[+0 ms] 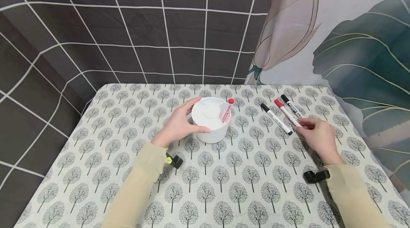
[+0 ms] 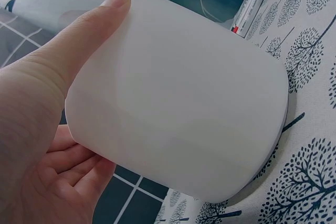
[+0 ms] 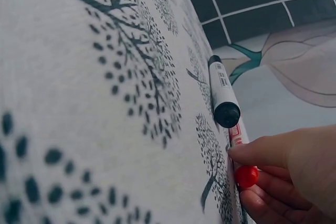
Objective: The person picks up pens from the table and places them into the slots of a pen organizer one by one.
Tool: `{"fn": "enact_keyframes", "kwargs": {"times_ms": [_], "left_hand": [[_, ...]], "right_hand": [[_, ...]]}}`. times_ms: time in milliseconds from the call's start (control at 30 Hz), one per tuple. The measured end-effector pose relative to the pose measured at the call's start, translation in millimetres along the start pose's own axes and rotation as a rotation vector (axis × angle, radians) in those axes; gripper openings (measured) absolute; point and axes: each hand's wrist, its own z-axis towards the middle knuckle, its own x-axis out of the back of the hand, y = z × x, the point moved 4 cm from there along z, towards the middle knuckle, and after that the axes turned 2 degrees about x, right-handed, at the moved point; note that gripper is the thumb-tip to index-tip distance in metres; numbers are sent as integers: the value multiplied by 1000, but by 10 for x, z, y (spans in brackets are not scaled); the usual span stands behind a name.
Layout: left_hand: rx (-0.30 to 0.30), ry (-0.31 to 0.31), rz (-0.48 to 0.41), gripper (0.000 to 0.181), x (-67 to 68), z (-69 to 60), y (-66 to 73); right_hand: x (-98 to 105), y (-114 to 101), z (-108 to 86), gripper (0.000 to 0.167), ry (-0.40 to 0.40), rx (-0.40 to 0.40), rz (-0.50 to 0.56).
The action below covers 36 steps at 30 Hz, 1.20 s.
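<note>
A white round pen holder (image 1: 209,137) stands on the table, with a red-capped marker (image 1: 226,110) leaning in one compartment. My left hand (image 1: 180,123) grips this holder from its left side, thumb along the near wall and fingers behind. In the left wrist view, the smooth white wall (image 2: 178,98) fills most of the frame. To the right, my right hand (image 1: 318,137) pinches the near end of a second red-capped marker (image 1: 286,111) lying on the cloth. The right wrist view shows the thumb and fingers about that marker's red end (image 3: 247,177).
Two black-capped markers lie either side of the pinched one: one to its left (image 1: 276,119), one farther right (image 1: 292,105). A tree-print cloth (image 1: 205,188) covers the table. Behind hang a dark grid curtain (image 1: 182,28) and a leaf-print curtain (image 1: 368,53).
</note>
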Motion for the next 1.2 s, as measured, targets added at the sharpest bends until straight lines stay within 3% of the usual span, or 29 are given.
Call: {"fn": "enact_keyframes", "kwargs": {"times_ms": [633, 800, 967, 1200], "left_hand": [[-14, -1, -6, 113, 3, 12, 3], [-10, 0, 3, 113, 9, 8, 4], [-3, -2, 10, 114, 11, 4, 6], [0, -5, 13, 114, 5, 4, 11]], "right_hand": [[56, -41, -10, 33, 8, -49, 31], [133, -140, -3, 32, 8, -68, 123], [253, -287, 17, 32, 62, -60, 194], [368, -465, 32, 32, 91, -68, 227]]}}
